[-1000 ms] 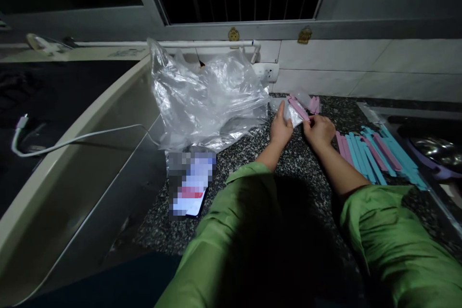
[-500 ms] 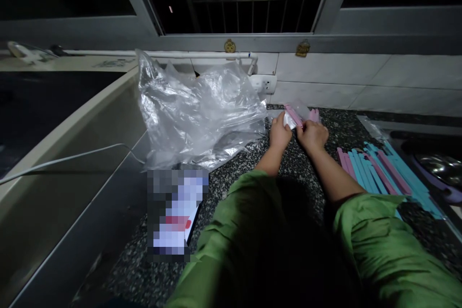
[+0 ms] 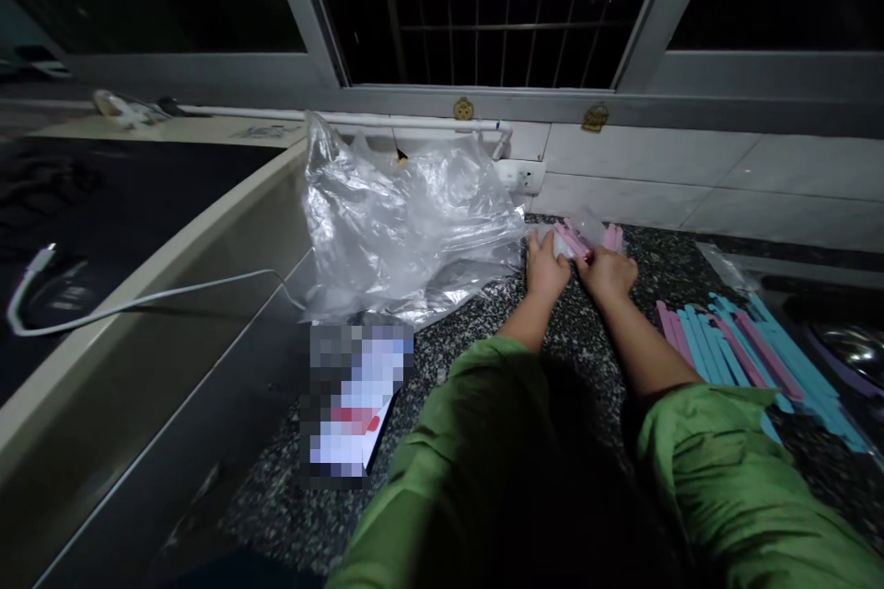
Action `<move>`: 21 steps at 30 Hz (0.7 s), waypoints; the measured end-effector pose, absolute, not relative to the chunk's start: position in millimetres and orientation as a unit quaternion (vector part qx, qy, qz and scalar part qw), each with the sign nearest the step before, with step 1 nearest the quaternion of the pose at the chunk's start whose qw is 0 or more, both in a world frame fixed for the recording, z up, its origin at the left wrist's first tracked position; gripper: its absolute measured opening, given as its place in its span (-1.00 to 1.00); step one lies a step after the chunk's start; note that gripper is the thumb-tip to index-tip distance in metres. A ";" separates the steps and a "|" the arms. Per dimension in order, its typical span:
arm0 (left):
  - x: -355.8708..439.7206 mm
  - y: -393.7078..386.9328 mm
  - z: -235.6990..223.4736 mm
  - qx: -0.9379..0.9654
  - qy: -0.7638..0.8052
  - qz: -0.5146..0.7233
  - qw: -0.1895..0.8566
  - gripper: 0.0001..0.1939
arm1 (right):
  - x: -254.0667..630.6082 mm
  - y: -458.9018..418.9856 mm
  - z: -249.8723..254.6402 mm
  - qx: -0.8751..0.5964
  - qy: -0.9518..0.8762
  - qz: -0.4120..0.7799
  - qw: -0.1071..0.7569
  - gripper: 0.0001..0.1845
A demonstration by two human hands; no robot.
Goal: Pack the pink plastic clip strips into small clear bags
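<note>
My left hand (image 3: 548,271) is closed, its fingertips pinching the left side of a small clear plastic bag (image 3: 589,223) on the speckled counter. Thin pink plastic strips (image 3: 570,237), which look like bag sealing clips, lie at a slant between my two hands, in or on that bag. My right hand (image 3: 609,273) is closed at their lower end, thumb and fingers pressed together. More pink strips (image 3: 612,237) show just behind its knuckles. My fingers hide part of the bag's lower edge, and whether every strip is inside it I cannot tell.
A large crumpled clear plastic bag (image 3: 414,221) stands left of my hands. A blurred-out phone (image 3: 359,414) lies nearer, beside a white cable (image 3: 207,285). Blue and pink strips (image 3: 746,350) lie at right, near a metal pan (image 3: 853,345). A wall socket (image 3: 523,177) is behind.
The view has turned, so most things sit further right and lower. Between my hands the pink strips have spread slightly, with more than one now distinct. Both hands stay at the small bag.
</note>
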State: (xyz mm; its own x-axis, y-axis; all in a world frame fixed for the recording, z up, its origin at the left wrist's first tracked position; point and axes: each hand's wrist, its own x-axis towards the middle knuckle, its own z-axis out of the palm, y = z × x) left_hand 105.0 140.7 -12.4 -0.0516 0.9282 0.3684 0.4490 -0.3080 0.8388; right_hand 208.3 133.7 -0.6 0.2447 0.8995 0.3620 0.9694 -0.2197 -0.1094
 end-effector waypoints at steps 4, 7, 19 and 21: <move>95.0 130.9 -12.8 0.661 0.531 0.487 0.211 -0.52 | 208.7 131.3 -1.2 -0.766 -0.603 -0.117 0.189 -0.59; 82.5 116.9 -10.9 0.691 0.508 0.487 0.164 -0.60 | 207.6 126.4 -0.1 -0.751 -0.609 -0.126 0.221 -0.62; 30.2 60.3 -10.6 0.662 0.498 0.559 -0.037 -0.64 | 119.9 132.1 78.8 -0.652 -0.675 -0.090 0.332 -0.70; 17.9 52.5 -11.0 0.631 0.514 0.578 -0.063 -0.62 | 93.5 131.1 91.8 -0.643 -0.690 -0.059 0.327 -0.70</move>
